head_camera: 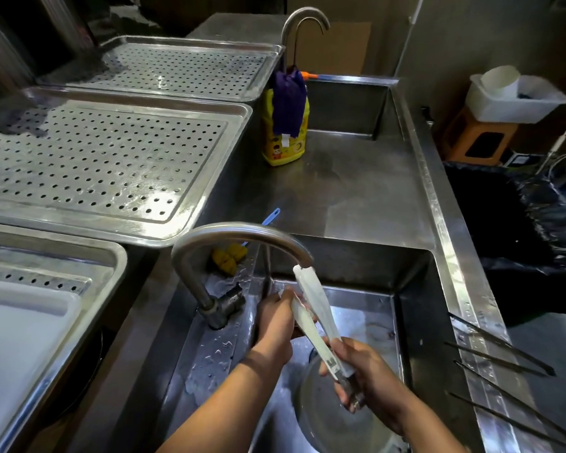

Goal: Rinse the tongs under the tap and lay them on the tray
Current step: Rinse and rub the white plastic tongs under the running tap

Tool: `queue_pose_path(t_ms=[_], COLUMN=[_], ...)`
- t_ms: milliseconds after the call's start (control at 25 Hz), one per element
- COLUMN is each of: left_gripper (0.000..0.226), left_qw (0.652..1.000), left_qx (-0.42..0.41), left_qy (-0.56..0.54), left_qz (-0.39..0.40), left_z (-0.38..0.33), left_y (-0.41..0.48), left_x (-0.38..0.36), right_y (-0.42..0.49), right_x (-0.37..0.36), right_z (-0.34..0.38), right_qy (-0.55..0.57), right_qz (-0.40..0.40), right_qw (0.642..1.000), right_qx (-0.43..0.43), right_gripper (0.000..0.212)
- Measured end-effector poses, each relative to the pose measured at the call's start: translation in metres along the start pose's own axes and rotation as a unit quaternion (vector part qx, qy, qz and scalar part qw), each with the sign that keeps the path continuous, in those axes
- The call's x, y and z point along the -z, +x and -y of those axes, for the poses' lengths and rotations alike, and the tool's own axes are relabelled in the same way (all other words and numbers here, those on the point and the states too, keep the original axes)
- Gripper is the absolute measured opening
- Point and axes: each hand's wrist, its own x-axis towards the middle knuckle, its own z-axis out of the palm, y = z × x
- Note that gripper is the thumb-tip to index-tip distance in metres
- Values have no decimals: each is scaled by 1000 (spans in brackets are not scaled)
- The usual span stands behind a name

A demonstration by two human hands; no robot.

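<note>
Tongs (314, 308) I hold white; tray (231, 142) silver, hole-dotted; bottle (285, 152) yellow; cloth (288, 99) purple; brush handle (271, 218) blue.

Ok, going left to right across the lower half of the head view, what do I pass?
white board → tap base → left hand → tongs under the spout → right hand → dark rods

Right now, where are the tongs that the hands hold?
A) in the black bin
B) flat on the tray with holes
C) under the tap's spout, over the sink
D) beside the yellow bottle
C: the tongs reach up to the spout of the tap above the sink, the right hand gripping their handle end and the left hand holding one arm.
</note>
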Motion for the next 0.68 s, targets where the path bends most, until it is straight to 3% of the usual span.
queue_pose_path(t_ms=[120, 280, 400, 520, 600, 680], left_gripper=[40, 26, 27, 16, 26, 38], left_qw=[999, 994, 991, 996, 998, 986], left_qx=[26, 19, -2, -17, 4, 50], left_qy=[13, 8, 9, 17, -10, -110], left_qz=[20, 106, 135, 88, 68, 116], left_z=[-1, -1, 5, 6, 3, 1], left_y=[0, -2, -8, -10, -12, -13], left_x=[-1, -7, -8, -5, 2, 12], right_y=[-8, -18, -21, -21, -16, -5], right_x=[-3, -2, 2, -3, -10, -18], right_z=[2, 4, 5, 5, 5, 6], right_qy=[16, 51, 59, 40, 1, -41], right_qz=[-18, -56, -69, -54, -56, -90], right_qw=[1000, 997, 996, 998, 998, 995], right_qx=[-2, 7, 12, 17, 13, 6], right_gripper=[71, 76, 68, 48, 37, 31])
